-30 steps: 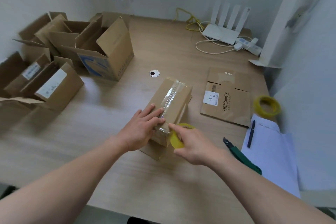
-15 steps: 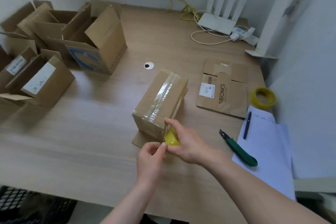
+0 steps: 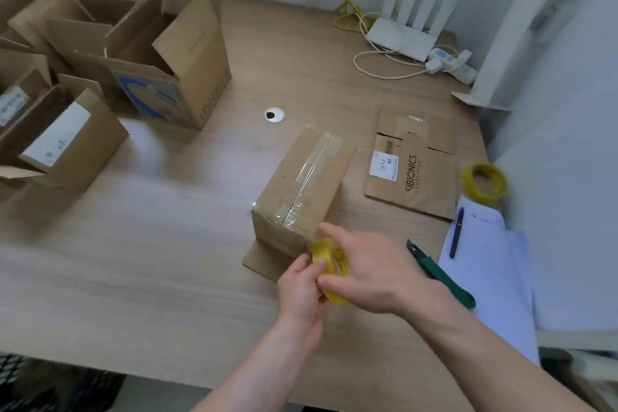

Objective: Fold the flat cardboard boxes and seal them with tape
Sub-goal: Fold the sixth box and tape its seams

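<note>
Fingers of the right hand curl round a yellow tape roll, index finger stretched toward the box, while the left hand pinches the roll's near edge from below, apparently at the tape's end. Both sit just at the near end of the folded box, which lies mid-table on a flat scrap of cardboard. Its long axis runs from the hands away and slightly right, the clear tape strip following the centre seam along that line. By my reading, this box is folded and its top seam sealed; only parting the tape is left. One flat box beside it is unfolded, and the open boxes at far left look untaped on top.
</note>
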`<state>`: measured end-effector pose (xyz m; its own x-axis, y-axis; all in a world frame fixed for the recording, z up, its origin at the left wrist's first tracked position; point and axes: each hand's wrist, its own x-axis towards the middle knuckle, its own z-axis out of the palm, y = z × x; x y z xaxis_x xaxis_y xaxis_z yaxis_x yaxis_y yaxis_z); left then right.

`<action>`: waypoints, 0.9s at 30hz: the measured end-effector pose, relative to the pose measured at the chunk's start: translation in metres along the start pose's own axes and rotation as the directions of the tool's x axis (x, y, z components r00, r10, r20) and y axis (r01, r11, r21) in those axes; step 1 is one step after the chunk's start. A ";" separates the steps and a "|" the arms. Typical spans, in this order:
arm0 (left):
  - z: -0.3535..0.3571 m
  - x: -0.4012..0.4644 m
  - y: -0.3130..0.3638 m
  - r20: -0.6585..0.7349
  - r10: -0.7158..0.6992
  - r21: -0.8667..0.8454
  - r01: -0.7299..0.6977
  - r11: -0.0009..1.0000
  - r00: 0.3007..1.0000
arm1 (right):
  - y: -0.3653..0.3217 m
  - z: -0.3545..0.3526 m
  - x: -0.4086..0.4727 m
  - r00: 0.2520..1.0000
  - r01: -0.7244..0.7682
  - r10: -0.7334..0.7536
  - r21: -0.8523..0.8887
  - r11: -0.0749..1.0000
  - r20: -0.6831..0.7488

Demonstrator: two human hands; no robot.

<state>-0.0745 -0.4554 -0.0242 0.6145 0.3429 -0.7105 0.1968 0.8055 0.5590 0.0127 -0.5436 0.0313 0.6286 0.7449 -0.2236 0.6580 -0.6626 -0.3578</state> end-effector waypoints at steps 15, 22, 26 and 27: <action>-0.010 0.014 0.013 -0.164 0.003 -0.060 -0.013 0.998 0.986 | 0.170 0.061 -0.072 0.749 -0.660 0.662 -0.110 0.743 -0.023; -0.014 0.019 0.019 -0.168 0.049 -0.005 -0.051 0.999 0.985 | 0.176 0.068 -0.073 0.787 -0.616 0.616 -0.053 0.786 -0.022; -0.013 0.021 0.032 -0.175 0.100 0.026 -0.097 0.995 0.979 | 0.155 0.057 -0.063 0.731 -0.624 0.675 0.303 0.721 -0.099; -0.013 0.023 0.036 -0.181 0.119 0.032 -0.115 0.993 0.976 | 0.146 0.050 -0.060 0.747 -0.578 0.655 0.375 0.725 -0.115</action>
<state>-0.0635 -0.4124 -0.0256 0.4851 0.5183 -0.7043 0.1491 0.7446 0.6506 0.0502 -0.6808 -0.0527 0.9481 0.1136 -0.2969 -0.0417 -0.8814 -0.4704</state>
